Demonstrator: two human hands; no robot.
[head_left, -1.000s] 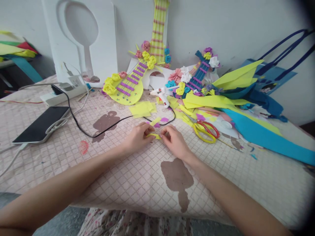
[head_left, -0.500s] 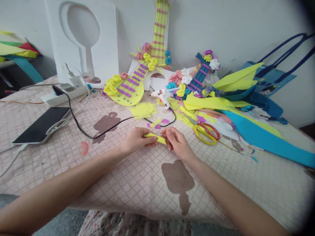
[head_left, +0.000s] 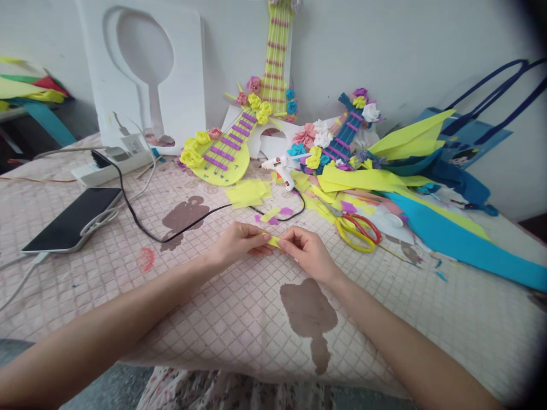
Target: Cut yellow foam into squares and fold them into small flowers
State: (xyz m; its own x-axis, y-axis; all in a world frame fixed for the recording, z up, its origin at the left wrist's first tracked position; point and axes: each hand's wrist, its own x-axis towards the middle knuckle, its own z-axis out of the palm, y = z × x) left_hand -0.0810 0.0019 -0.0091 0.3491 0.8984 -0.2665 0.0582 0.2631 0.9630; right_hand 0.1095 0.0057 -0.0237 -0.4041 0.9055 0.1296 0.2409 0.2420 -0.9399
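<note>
A small piece of yellow crepe paper [head_left: 274, 242] is stretched between my two hands, low above the table. My left hand [head_left: 244, 241] pinches its left end with thumb and fingers. The right end is gripped by my right hand [head_left: 304, 249], whose fingers cover most of that side. Just beyond my hands lie yellow paper squares [head_left: 248, 192], purple scraps and a white glue gun [head_left: 280, 171] with a black cord. Scissors [head_left: 356, 232] with yellow and red handles rest to the right of my right hand.
Paper-flower-decorated guitar shapes [head_left: 228, 159] lean at the back beside a white cut-out board [head_left: 188, 74]. At left are a tablet [head_left: 72, 219] and a power strip [head_left: 106, 168] with cables. Blue crepe paper [head_left: 461, 239] and a blue bag [head_left: 491, 142] occupy the right.
My hands have shifted their hold on the yellow paper. Less of it shows between them, and my right fingers have curled in more tightly around its end.
</note>
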